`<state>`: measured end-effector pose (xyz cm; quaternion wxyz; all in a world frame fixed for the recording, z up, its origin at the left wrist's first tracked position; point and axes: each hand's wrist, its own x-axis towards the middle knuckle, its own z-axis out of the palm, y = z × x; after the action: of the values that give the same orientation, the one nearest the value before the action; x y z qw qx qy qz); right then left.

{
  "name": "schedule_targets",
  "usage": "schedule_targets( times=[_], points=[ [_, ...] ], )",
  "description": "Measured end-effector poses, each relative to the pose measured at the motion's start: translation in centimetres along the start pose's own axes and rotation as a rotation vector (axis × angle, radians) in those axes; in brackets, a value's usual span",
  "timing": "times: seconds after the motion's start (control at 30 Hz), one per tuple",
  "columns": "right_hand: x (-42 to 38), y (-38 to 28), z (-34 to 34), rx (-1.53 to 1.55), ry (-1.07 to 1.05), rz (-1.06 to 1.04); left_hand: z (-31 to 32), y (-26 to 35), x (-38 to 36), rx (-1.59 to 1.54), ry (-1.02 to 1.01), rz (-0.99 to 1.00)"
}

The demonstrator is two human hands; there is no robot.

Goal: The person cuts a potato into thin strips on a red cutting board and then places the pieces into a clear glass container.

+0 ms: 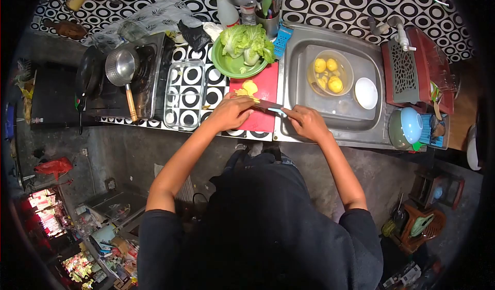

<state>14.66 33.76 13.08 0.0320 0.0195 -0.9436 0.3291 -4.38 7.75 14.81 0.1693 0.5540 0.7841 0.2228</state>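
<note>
In the head view, the right hand (308,122) is closed on the knife (268,105), whose blade is over the red board (266,86); the left hand (230,113) is beside yellow pieces (249,88) lying on this board, but I cannot tell if it grips one

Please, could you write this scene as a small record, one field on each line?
left hand: over the red board, near the yellow pieces
right hand: holds the knife, blade toward the left hand
at board's far end: green bowl with leafy greens
left of board: glass dish
in sink: clear bowl with yellow vegetables; white bowl
</note>
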Motion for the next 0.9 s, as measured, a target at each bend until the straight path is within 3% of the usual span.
schedule_targets(
  times=[0.17,0.37,0.57,0.9],
  points=[
    [0.3,1.3,-0.3,0.024,-0.059,-0.006,-0.4,0.4,-0.5,0.094,0.100,0.012],
    [1.0,2.6,-0.3,0.012,-0.074,-0.096,-0.1,1.1,-0.2,0.017,-0.060,-0.120],
    [1.6,2.8,-1.1,-0.028,-0.083,-0.123,0.4,0.9,0.6,0.044,-0.094,-0.075],
    [2.0,2.0,-0.8,-0.053,-0.119,-0.168,1.1,0.2,1.2,0.060,-0.239,-0.168]
  ],
)
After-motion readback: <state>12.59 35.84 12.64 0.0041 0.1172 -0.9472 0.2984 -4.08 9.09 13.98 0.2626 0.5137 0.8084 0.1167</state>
